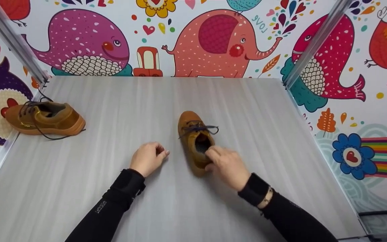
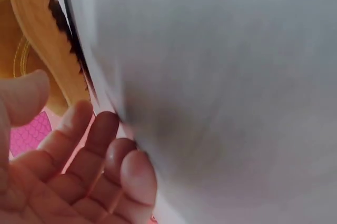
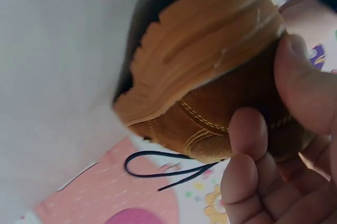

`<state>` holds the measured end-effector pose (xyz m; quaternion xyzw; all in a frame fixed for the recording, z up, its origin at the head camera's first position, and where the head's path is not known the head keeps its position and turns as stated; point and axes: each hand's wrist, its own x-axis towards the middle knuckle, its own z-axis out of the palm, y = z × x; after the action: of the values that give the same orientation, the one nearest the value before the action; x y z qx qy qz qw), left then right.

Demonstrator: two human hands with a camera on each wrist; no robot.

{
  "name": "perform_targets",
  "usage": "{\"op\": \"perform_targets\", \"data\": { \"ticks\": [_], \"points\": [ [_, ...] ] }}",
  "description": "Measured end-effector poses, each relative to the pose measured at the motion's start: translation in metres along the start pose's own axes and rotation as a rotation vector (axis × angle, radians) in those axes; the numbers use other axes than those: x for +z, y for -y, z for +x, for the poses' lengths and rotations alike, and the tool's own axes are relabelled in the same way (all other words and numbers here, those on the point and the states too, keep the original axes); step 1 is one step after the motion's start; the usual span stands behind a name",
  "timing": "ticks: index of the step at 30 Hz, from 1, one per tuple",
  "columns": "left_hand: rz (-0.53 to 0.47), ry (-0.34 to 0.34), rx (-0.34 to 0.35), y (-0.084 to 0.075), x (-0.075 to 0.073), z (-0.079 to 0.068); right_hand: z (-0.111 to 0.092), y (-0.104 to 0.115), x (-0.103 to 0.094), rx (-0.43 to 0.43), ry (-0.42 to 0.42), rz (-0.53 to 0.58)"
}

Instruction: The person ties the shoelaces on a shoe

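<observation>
A brown lace-up shoe (image 1: 190, 144) stands near the middle of the table, its toe pointing away and its dark lace (image 1: 200, 128) lying in loops across the top. My right hand (image 1: 228, 166) grips this shoe at the heel collar, on its right side. In the right wrist view the thumb (image 3: 303, 77) is against the heel, and fingertips lie along the shoe's upper edge. To the left of the shoe, my left hand (image 1: 148, 158) rests low over the table with loosely bent fingers and holds nothing. The shoe's sole (image 2: 47, 29) shows beside it in the left wrist view.
A second brown shoe (image 1: 45, 119) lies at the far left by the side panel, its laces loose and trailing. Printed cartoon panels with metal corner posts (image 1: 317, 43) close off the back and sides of the pale wood-grain table (image 1: 129, 104).
</observation>
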<state>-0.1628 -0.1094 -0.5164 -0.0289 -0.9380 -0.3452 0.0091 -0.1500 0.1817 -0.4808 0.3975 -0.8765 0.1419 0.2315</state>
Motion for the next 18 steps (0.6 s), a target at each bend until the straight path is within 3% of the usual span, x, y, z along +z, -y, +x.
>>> {"op": "perform_targets", "data": {
  "ticks": [11,14,18],
  "points": [
    [-0.012,-0.014,-0.006,0.003,0.01,-0.003,0.027,-0.146,0.021,0.493,0.064,-0.034],
    [0.0,-0.024,-0.006,0.004,0.009,-0.002,0.039,-0.174,0.023,0.584,0.058,-0.053],
    [0.0,-0.036,-0.007,0.003,0.004,0.001,0.054,-0.196,0.023,0.661,0.048,-0.062]
  ]
}}
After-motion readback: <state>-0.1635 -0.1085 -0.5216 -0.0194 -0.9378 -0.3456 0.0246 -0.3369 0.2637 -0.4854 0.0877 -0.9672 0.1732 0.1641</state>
